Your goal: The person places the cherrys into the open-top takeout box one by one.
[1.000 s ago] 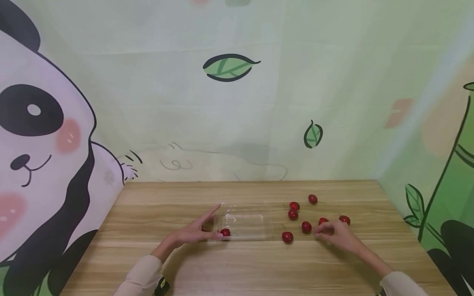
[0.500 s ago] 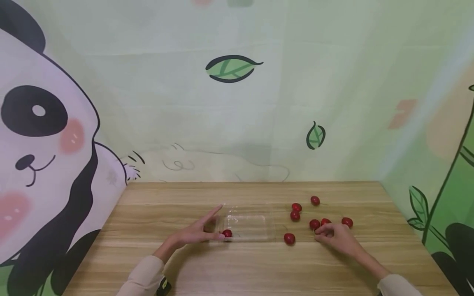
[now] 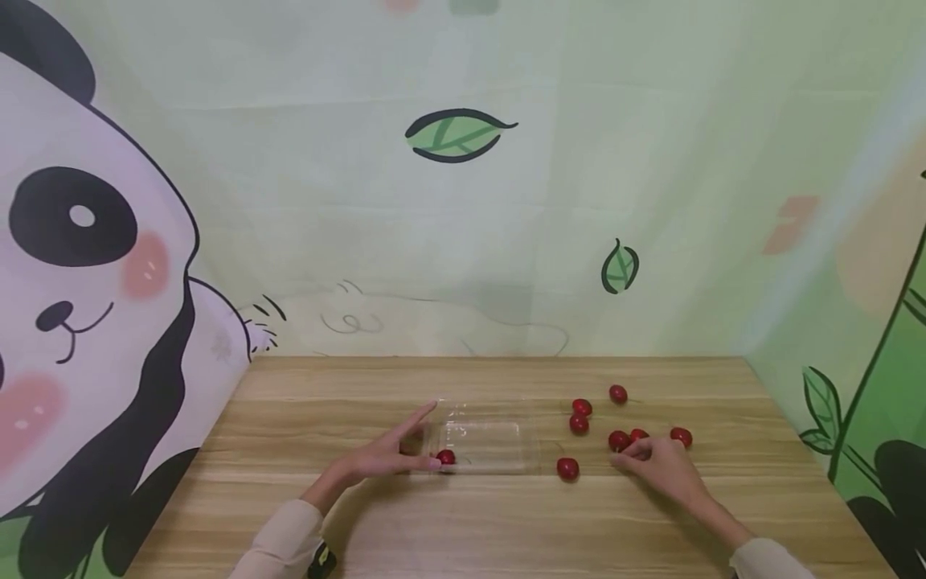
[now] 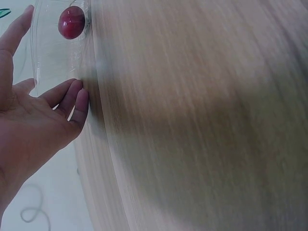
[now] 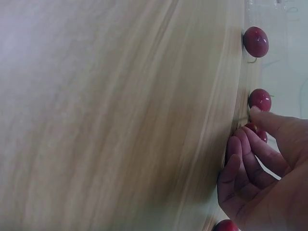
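My left hand [image 3: 387, 457] spans the left end of a clear plastic box [image 3: 485, 449], its fingers mostly straight against the walls. Inside that box, by the near left corner, lies a red cherry [image 4: 71, 22]. On the right, my right hand [image 3: 661, 465] is low over the table with its fingers curled. Its thumb tip is right at a cherry [image 5: 260, 100], also seen as the cherry [image 3: 618, 441] left of the fingertips. A thin stem shows by the thumb; I cannot tell whether it is pinched. Another cherry [image 3: 639, 435] is partly hidden behind the fingers.
More cherries lie on the wooden table [image 3: 463, 523]: a single cherry [image 3: 567, 469] near the box's right end, a touching pair [image 3: 579, 424] behind it, a cherry [image 3: 618, 394] farther back and one cherry [image 3: 681, 437] right of the hand. A printed cloth [image 3: 325, 201] hangs behind.
The cherry left of my right hand has shifted right, up beside the cherry behind the fingers. My right fingertips have moved slightly left. The left hand and box stay put; the head view drifts slightly.
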A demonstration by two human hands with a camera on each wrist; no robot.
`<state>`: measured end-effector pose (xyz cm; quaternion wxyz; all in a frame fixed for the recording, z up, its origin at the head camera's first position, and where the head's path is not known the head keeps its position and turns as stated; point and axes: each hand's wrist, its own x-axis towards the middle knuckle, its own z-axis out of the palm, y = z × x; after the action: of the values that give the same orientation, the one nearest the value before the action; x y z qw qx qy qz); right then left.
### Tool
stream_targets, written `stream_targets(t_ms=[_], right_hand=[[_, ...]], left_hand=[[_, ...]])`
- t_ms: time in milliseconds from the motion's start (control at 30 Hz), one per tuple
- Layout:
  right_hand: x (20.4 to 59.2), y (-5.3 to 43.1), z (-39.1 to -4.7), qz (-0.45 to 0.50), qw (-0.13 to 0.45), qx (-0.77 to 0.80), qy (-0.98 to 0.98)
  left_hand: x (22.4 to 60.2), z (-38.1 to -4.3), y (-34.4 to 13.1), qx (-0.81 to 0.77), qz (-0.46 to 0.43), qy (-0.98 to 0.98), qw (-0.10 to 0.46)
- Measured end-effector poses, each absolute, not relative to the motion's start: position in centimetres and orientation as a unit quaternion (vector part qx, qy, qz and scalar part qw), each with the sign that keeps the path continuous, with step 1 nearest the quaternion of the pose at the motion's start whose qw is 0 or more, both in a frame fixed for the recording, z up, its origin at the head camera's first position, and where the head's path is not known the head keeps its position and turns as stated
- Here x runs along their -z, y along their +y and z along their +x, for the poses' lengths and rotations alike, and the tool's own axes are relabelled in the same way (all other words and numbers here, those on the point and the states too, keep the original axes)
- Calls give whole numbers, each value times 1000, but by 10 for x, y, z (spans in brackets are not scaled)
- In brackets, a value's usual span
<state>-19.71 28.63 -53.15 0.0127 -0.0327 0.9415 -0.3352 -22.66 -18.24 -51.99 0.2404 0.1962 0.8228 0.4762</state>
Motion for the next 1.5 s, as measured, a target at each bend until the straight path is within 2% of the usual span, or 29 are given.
stream_targets(t_ms=[433,1100,1500], right_hand=[[533,293,-195,-46,-19,330,943],[534,297,-192,-75,-36,324,942],[533,302,-191,-89,-25,339,936]], left_hand=[[518,-225,-182,-475,198,824,236],[518,-226,-182,-475,197,823,242],[518,-227,-180,-466,200,828,239]])
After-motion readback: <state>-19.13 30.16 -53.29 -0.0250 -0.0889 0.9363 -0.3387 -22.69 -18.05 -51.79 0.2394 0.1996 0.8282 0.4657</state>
